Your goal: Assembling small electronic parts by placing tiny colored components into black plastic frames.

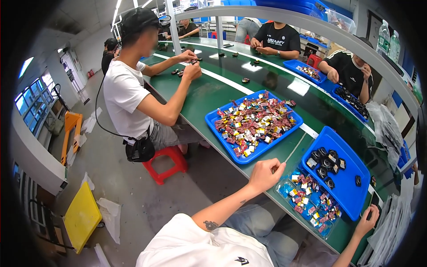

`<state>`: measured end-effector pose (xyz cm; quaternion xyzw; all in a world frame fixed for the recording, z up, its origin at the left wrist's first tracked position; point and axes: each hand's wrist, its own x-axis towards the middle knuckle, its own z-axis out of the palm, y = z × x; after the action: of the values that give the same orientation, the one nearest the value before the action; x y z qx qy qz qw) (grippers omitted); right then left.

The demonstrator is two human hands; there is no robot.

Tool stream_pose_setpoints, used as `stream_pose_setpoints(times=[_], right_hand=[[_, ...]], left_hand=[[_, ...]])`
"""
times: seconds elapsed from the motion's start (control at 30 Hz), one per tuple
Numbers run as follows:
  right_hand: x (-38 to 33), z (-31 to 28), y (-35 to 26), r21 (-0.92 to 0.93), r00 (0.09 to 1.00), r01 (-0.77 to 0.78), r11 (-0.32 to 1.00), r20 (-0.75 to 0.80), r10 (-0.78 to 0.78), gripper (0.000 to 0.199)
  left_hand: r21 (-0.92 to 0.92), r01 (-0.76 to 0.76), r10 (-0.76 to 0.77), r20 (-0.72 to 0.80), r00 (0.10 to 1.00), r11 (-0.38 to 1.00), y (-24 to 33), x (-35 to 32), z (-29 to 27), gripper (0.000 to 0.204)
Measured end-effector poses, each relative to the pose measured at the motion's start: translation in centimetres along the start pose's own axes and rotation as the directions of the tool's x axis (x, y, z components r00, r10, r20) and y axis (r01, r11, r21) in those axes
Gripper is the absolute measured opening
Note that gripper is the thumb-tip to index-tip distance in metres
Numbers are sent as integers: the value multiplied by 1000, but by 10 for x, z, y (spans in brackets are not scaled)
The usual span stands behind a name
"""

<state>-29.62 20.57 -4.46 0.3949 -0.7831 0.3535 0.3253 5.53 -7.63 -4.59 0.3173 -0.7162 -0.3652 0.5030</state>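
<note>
My left hand (267,175) is closed, thumb pressed to the fingers, above the near table edge. Whatever it pinches is hidden; a thin pale line runs from its fingertips towards the trays, and I cannot tell if it is a rod or a table seam. My right hand (367,219) curls its fingers on the lower end of a dark, flat, phone-like slab (376,199). Between my hands, a clear plastic tray (328,232) holds small red circuit boards with white and yellow parts. Beside it, a blue tray (356,198) carries several round black parts (327,163).
A larger blue tray (222,149) heaped with red boards stands left of centre on the green table (191,100). At my left a person (129,89) sits on a red stool (165,163). Others work across the table. Plastic sheets (387,231) stand at right.
</note>
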Motion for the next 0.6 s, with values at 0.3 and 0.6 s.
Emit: stream_pose_setpoints(times=[0.3, 0.6], right_hand=[[-5, 3, 1, -42, 986, -166, 985, 15, 167, 21], [10, 9, -28, -202, 984, 136, 970, 138, -109, 22]], left_hand=[[27, -53, 53, 15, 998, 998, -2, -1, -4, 34], [-12, -98, 99, 159, 982, 995, -1, 2, -8, 29]])
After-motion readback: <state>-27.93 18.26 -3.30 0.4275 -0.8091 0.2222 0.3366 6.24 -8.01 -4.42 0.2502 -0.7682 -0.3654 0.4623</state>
